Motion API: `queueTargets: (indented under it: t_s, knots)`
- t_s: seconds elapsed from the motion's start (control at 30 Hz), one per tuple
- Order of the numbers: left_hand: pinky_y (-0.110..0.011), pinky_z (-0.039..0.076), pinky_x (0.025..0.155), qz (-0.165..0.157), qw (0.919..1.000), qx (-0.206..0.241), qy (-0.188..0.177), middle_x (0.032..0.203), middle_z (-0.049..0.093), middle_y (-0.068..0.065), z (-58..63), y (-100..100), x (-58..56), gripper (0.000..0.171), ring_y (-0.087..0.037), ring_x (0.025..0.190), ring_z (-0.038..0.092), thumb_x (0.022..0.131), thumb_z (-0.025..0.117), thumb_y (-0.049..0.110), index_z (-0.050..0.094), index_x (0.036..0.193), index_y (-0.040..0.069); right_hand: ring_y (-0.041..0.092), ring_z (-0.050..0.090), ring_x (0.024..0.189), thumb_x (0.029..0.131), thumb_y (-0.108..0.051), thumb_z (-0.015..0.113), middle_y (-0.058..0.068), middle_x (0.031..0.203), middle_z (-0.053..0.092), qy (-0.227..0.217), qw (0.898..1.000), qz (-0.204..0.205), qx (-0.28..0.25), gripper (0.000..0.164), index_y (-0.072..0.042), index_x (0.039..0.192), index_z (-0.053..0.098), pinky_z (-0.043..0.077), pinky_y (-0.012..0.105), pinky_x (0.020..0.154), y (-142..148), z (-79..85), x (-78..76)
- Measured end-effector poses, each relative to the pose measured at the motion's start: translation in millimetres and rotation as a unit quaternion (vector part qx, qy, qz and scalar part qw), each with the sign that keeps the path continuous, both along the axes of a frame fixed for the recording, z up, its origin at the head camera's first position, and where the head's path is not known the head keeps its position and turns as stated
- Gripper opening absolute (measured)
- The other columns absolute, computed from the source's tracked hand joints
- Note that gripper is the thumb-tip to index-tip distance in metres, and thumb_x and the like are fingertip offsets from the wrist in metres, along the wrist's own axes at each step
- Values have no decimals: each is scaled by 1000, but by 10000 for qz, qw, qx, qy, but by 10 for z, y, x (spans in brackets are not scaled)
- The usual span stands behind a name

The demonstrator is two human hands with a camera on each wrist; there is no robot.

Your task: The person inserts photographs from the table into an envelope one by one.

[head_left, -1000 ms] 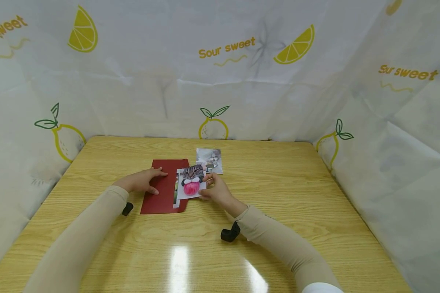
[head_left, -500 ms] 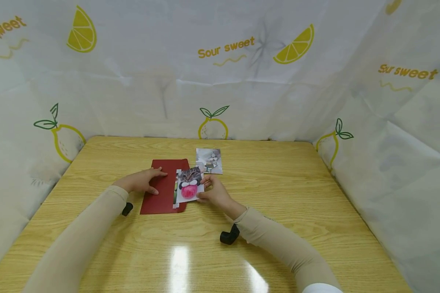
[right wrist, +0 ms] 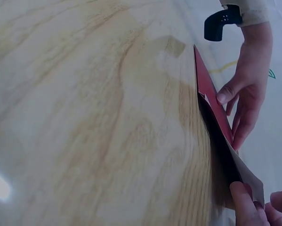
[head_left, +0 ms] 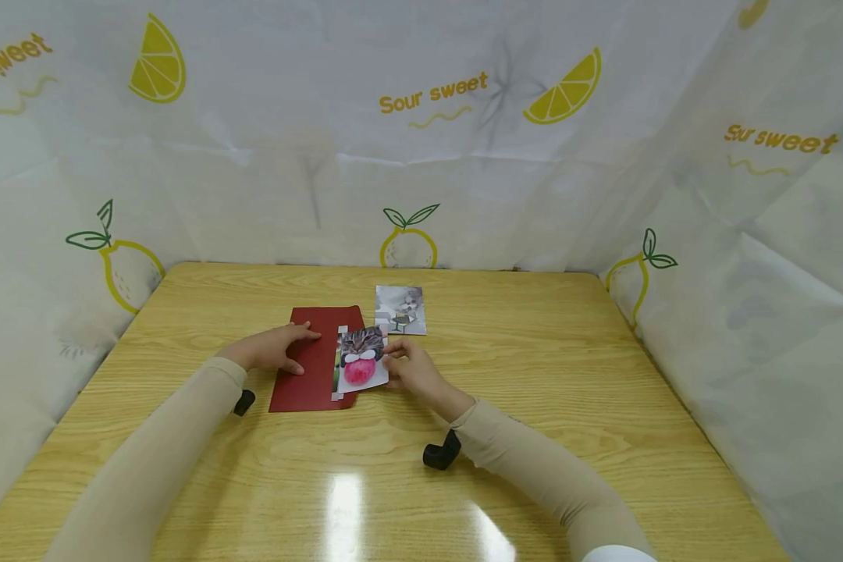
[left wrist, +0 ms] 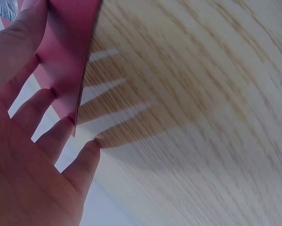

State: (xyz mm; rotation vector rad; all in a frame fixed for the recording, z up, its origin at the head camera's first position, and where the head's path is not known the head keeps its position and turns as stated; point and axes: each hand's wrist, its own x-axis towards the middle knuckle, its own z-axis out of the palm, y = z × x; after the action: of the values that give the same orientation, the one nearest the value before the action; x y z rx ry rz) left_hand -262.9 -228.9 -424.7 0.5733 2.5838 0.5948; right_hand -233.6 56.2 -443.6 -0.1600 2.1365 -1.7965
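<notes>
A red paper folder or envelope (head_left: pixel 316 386) lies on the table, left of centre in the head view. My left hand (head_left: pixel 275 348) rests on its left part with fingers spread; in the left wrist view the fingertips lie at the red edge (left wrist: pixel 68 52). With fingertips at its right edge, my right hand (head_left: pixel 417 373) pinches a cat photo card (head_left: pixel 361 365) showing a pink ball. This card overlaps the folder's right side. The narrow edge of another picture card (head_left: pixel 336 375) shows beneath it, mostly hidden. In the right wrist view the held card (right wrist: pixel 250 176) tilts up from the red sheet.
A greyish photo card (head_left: pixel 400 309) lies on the wooden table (head_left: pixel 520 343) just behind the cat card. Black camera mounts (head_left: pixel 441 451) sit at both wrists. A white curtain with lemon prints (head_left: pixel 274 187) stands behind the table and along its sides.
The cat photo card has moved a little left and toward me with my right hand, uncovering more of the greyish card. My left hand and the red folder have stayed put.
</notes>
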Motion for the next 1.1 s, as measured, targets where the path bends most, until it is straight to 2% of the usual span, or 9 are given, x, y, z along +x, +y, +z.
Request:
queueTargets:
  t_s: [0.13,0.27,0.53,0.8,1.1]
  knots:
    - [-58,29,112,4,10000,-8,12,157,15,-29,3,-6,0,68,-50,143,16,88,71,17,39,147,4,15,57,81,98,0,52,16,108,55,109,9997,-101,202,23,7,119,55,59,30,70,13,-1,-41]
    - [-58,29,112,-2,10000,-14,36,157,15,-28,-6,-14,-6,68,-50,143,16,88,71,17,39,147,3,17,59,87,94,4,55,17,111,56,-13,9998,-120,142,24,6,119,57,60,33,74,-11,-10,-73]
    - [-58,29,113,-37,10000,30,37,157,15,-29,-16,-11,-12,68,-49,143,16,88,71,17,39,147,3,12,57,78,93,5,57,14,108,56,-10,9999,62,96,25,6,119,58,59,29,68,-94,9,-93]
    - [-57,29,112,-16,10000,28,9,158,14,-28,-20,-12,-12,68,-49,143,15,88,71,17,39,147,3,12,56,73,93,5,58,16,109,56,52,9998,105,152,25,6,118,59,55,23,60,-172,3,-127]
    - [-57,29,112,-21,10000,13,17,158,14,-28,-38,-15,-24,69,-49,143,15,88,71,18,39,147,4,13,58,78,92,6,58,16,108,57,24,9997,76,216,24,5,117,59,58,27,66,-237,17,-123]
